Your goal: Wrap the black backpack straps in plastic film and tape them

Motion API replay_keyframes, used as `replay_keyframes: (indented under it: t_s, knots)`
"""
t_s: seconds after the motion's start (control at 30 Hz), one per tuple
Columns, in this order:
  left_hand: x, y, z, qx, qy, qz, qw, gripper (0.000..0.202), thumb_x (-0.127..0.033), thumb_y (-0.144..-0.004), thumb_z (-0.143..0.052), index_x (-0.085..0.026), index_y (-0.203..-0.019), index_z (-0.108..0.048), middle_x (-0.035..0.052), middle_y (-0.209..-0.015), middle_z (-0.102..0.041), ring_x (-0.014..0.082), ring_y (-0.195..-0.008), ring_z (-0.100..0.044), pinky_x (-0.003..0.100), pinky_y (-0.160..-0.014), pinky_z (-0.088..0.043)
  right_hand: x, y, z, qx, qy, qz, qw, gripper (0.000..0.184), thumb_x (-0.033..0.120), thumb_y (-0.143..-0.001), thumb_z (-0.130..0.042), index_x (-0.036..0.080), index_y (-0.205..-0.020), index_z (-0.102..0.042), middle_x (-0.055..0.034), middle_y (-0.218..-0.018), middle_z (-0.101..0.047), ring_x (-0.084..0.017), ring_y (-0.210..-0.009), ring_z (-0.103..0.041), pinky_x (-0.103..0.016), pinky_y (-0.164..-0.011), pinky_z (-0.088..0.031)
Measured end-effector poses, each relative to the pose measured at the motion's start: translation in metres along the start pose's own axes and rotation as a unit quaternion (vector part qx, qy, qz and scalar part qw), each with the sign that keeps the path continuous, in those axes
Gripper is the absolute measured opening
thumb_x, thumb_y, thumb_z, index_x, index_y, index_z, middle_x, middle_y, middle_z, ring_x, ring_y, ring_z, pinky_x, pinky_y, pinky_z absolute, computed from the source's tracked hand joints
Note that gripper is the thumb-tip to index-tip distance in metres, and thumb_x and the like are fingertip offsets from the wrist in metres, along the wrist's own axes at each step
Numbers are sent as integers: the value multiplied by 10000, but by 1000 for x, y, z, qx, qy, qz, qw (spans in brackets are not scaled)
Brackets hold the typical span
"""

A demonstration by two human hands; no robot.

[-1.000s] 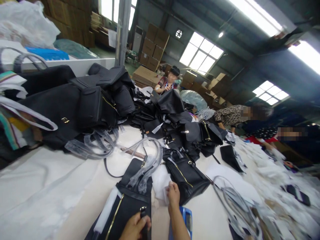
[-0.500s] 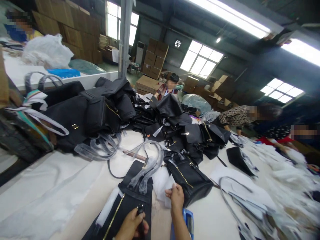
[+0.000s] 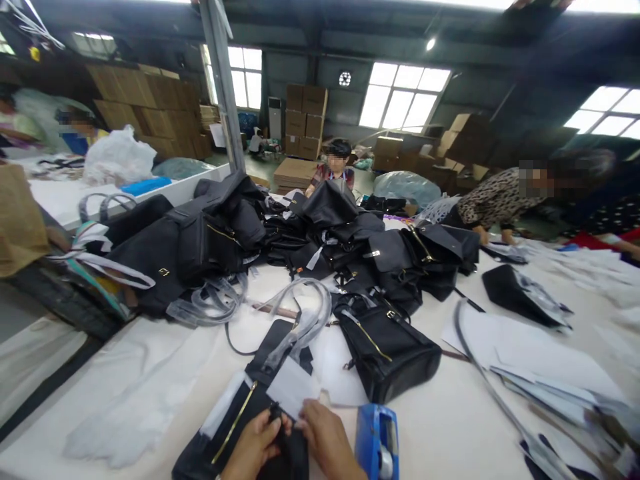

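Note:
A black bag (image 3: 200, 460) with a gold zipper lies on the table under my hands, its handles (image 3: 313, 313) wrapped in clear plastic. My left hand (image 3: 255, 443) pinches a small black strap end (image 3: 275, 411) over this bag. Close beside it, my right hand (image 3: 327, 437) grips a small sheet of white paper (image 3: 294, 388), which partly covers the bag's upper part. The fingertips of both hands nearly meet. Just right of my right hand stands a blue tape dispenser (image 3: 366, 433). Another black bag (image 3: 400, 350) with a gold zipper sits behind the dispenser.
Black bags (image 3: 200, 247) are heaped across the back of the white table (image 3: 425, 427). White sheets (image 3: 530, 347) and a grey strap (image 3: 475, 360) lie at right. A co-worker (image 3: 333, 170) is behind the heap; another person (image 3: 493, 197) leans over the table at right.
My right hand has brought the white paper left and down, beside my left hand. The left hand still holds the black strap end. The camera view has levelled.

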State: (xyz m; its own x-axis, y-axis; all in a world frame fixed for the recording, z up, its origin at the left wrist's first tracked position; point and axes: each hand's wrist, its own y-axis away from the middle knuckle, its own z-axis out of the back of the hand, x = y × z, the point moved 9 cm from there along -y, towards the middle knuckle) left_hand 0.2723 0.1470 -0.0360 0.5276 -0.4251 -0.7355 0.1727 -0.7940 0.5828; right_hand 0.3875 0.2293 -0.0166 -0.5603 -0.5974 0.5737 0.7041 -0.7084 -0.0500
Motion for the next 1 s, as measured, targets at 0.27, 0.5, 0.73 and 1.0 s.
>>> replay_keyframes:
  t_s: [0.27, 0.5, 0.73, 1.0]
  knots:
    - [2, -2, -6, -12, 0, 33, 999, 474, -564, -668, -677, -171, -923, -607, 75, -832, -701, 232, -848, -657, 308, -722, -467, -32, -36, 18, -63, 41, -116, 990, 288, 161, -822, -547, 212, -1102, -588, -82, -1030, -647, -244, -966, -573, -319, -836, -416]
    - [-6, -8, -12, 20, -6, 22, 1000, 353, -474, -768, -624, -167, -942, -612, 84, -857, -719, 221, -855, -668, 299, -752, -468, -49, -48, 1, -27, -32, -173, 984, 389, 115, -680, -623, 176, -1064, -607, -100, -969, -666, -269, -945, -562, -341, -829, -399]
    - [-21, -11, -10, -9, -35, -28, 999, 418, -462, -741, -650, -183, -1052, -646, 76, -937, -714, 226, -900, -641, 329, -814, -467, -49, -9, 1, -43, -242, -211, 946, 198, 333, -838, -451, 191, -851, -588, -13, -776, -662, -179, -704, -605, -234, -609, -454]
    - [-69, -5, -19, -69, -310, -234, 919, 256, -439, -779, -597, -226, -840, -725, 80, -1256, -552, 291, -1205, -458, 403, -1047, -318, 11, 0, -3, 6, -514, -151, 844, 447, 238, -754, -505, 222, -1199, -537, -67, -1112, -636, -213, -1000, -596, -343, -892, -449]
